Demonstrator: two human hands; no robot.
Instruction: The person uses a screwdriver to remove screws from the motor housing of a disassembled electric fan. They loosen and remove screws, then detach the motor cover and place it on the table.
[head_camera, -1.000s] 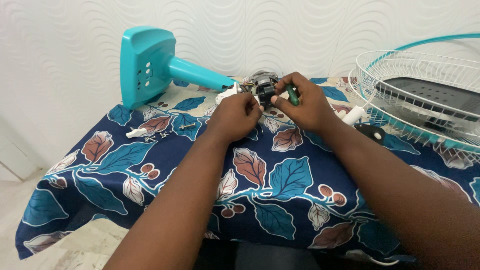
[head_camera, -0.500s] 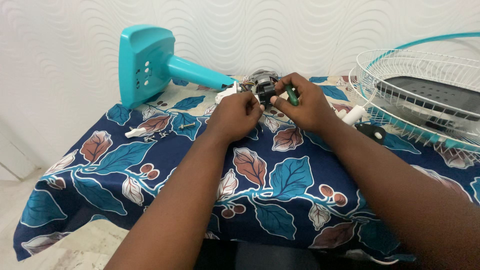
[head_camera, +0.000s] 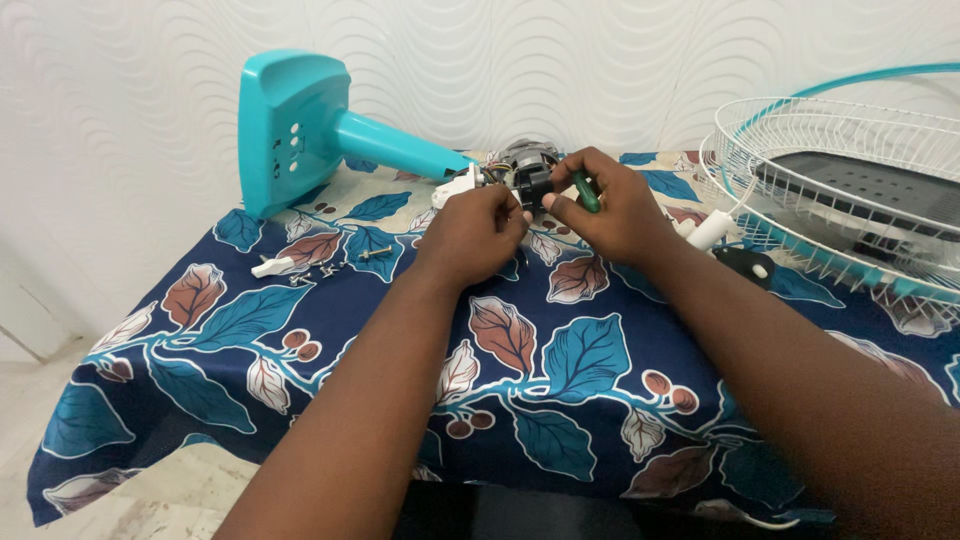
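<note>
Little has moved since the earlier frames: both hands sit where they were, and only the view has shifted a touch, so the wire grille sits slightly differently at the right edge.

Fingers of the right hand are clenched round a small green-handled screwdriver, its tip pointing toward the fan motor. Left hand fingers pinch at the motor's near side, by its dark block and white plastic piece; whether they truly grip it or only steady it I cannot tell, since the knuckles hide the contact.

That motor lies just beyond both sets of fingertips, at the end of the teal fan stand, which stretches away left of the fingers. It looks dense and stiff, likely heavy for its size (metal core, thin loose wires showing). Its solid housing seems the safe place to hold; the wires and plastic look fragile.

Left of the left fingers, well apart, a few screws and a small white part lie on the leaf-print cloth covering the desk. Right of the right fingers sit a white cylindrical knob and a black piece, then the white wire grille.
</note>
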